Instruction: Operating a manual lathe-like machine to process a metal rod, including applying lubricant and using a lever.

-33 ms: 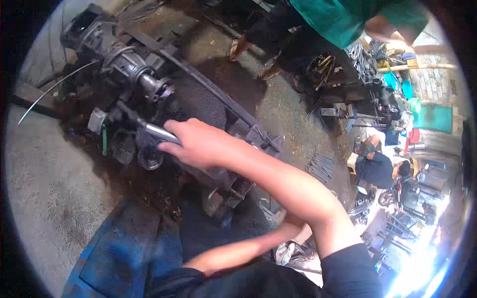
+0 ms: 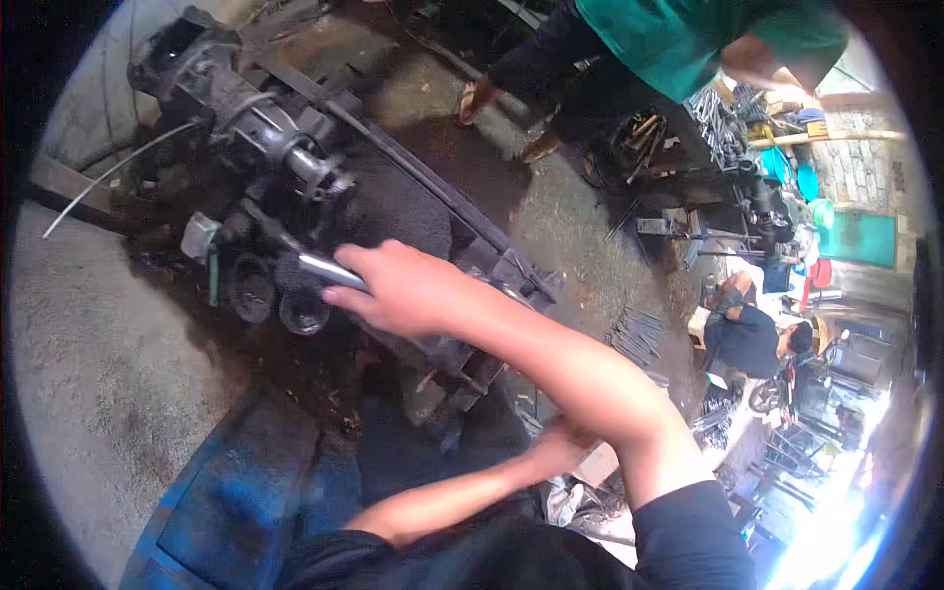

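My right hand [image 2: 398, 290] reaches across to the left, its fingers closed round a shiny metal handle [image 2: 332, 271]. That handle joins a dark, greasy machine that looks like a lathe [image 2: 423, 177]. Just below the handle are round handwheel-like parts [image 2: 305, 311], and beyond it sits a bare metal spindle-like part [image 2: 310, 169]. My left hand [image 2: 562, 452] passes beneath my right forearm, which partly covers it. Its fingers are blurred and hidden, beside a pale brown block [image 2: 596, 464].
A person in a green top [image 2: 649, 39] stands across the machine. Further right, another person in dark clothing [image 2: 744, 339] sits bent over. Metal rods [image 2: 637, 334] lie on the floor. A blue metal panel [image 2: 236, 492] stands at lower left, and a thin pale rod [image 2: 113, 177] sticks out leftward.
The machine sits slightly further right in the picture, my right hand still on the handle. More of my left hand shows below my right forearm.
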`<control>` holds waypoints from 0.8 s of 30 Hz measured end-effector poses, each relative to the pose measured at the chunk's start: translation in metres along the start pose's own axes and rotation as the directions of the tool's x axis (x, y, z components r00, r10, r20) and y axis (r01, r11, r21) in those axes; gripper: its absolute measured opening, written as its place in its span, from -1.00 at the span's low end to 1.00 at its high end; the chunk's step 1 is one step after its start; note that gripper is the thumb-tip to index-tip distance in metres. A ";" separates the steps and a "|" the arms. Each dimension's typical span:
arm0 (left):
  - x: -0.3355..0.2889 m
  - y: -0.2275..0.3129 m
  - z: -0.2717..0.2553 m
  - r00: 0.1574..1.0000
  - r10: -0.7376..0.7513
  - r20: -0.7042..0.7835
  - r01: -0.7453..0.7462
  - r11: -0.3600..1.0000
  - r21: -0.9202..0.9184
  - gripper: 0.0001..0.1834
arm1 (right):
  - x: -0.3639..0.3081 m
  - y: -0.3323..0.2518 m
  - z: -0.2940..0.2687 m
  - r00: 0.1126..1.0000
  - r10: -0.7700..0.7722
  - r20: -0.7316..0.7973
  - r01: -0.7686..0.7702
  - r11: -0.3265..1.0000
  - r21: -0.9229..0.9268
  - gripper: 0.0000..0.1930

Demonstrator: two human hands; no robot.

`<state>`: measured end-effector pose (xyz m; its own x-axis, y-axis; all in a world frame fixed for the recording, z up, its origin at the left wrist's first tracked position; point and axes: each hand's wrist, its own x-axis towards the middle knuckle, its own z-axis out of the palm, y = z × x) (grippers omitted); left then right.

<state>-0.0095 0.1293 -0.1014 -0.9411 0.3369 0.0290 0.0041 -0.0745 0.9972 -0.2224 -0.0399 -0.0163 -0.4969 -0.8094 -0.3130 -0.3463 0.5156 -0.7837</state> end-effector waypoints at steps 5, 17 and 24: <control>-0.116 0.021 -0.192 0.751 -0.386 0.536 0.405 0.910 0.088 -0.67 | -0.045 -0.009 0.021 0.985 -0.093 -0.143 0.033 0.927 -0.373 -0.65; 0.064 0.063 -0.319 0.985 0.155 0.071 -0.149 0.584 0.798 -0.72 | -0.162 -0.006 0.171 0.263 0.542 -0.798 -0.075 0.837 0.543 -0.17; 0.082 -0.005 -0.235 0.909 0.001 0.418 -0.412 0.171 0.895 -0.78 | -0.182 -0.013 0.160 0.429 0.660 -0.617 -0.248 0.743 0.622 -0.59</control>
<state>-0.1666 -0.0631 -0.1202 -0.7138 0.6981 0.0562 0.6908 0.6886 0.2205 0.0000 0.0562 -0.0352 -0.9326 0.1666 -0.3201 0.3607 0.4094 -0.8380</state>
